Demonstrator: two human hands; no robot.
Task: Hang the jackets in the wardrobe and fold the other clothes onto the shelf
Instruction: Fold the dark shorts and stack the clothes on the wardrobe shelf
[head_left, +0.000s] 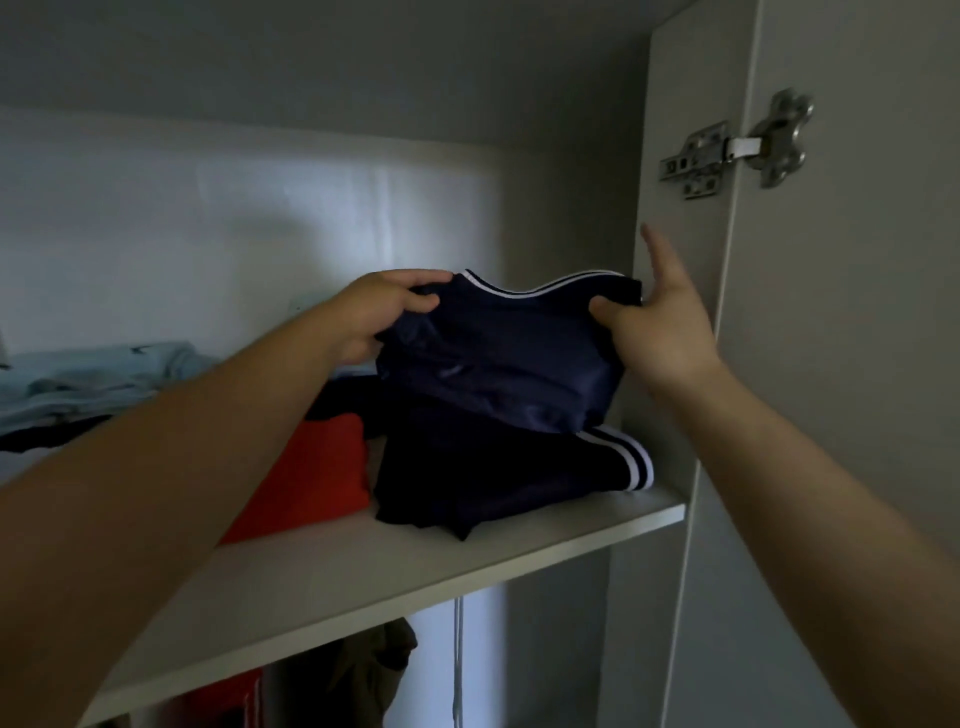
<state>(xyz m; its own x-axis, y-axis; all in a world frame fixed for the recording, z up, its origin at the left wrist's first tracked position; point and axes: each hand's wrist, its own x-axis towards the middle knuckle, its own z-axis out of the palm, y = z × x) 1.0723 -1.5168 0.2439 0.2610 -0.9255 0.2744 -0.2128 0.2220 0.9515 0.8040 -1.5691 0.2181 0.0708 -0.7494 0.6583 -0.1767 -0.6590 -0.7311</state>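
Holding navy garment (498, 358) above shelf (415, 571), left hand (374, 317) gripping its left edge, right hand (660, 332) pinching its right edge

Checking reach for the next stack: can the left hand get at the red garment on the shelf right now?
Probably not yet: the left hand grips the navy garment. The red garment lies uncovered on the shelf close by, so once that hand lets go, likely yes.
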